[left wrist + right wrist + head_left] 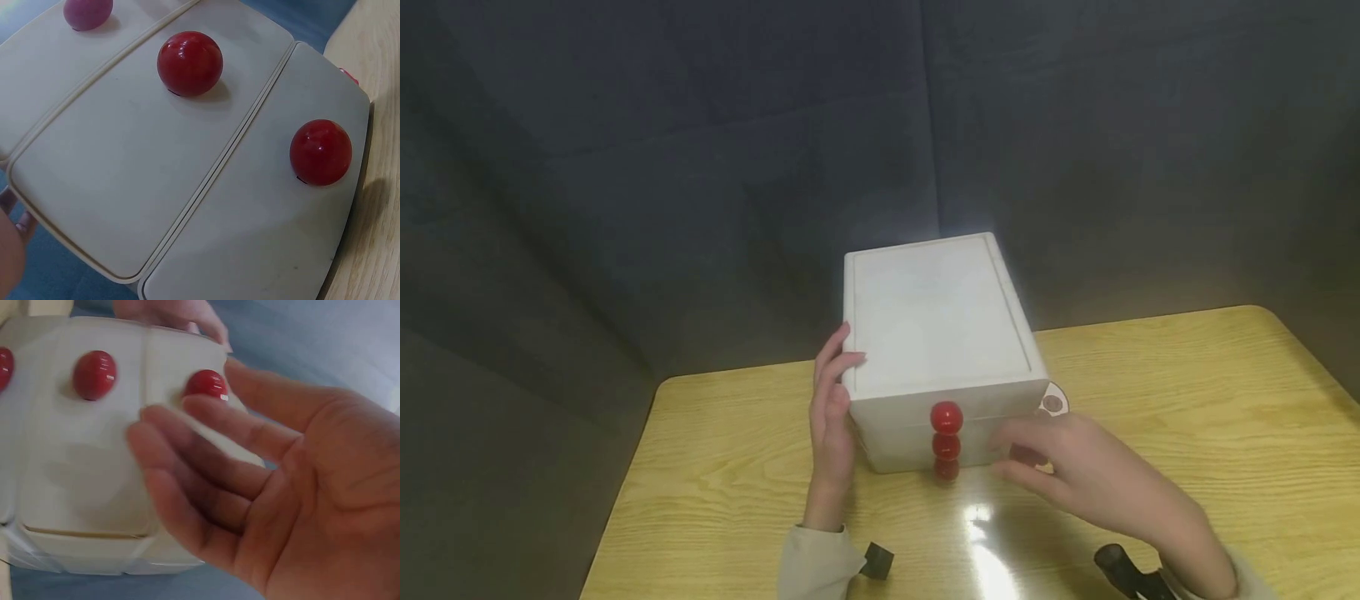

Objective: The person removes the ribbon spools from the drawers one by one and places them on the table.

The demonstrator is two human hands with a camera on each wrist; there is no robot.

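Observation:
A white box of stacked drawers (940,317) stands on the table, its front towards me. Down that front run three round red knobs, the upper one (947,417) largest in the head view and the middle one (190,64) centred in the left wrist view. My left hand (833,408) rests along the box's left side, its fingertips at the top edge. Just off the right part of the front is my right hand (1075,467), fingers loosely bent with nothing in them. In the right wrist view its fingertips (150,440) overlap the drawer fronts near a knob.
A white, rounded item with a brownish circle (1054,403) shows beside the box's right side, and something dark red (1028,455) is partly hidden by my right hand. The wooden table (715,467) ends against a dark curtain (700,208).

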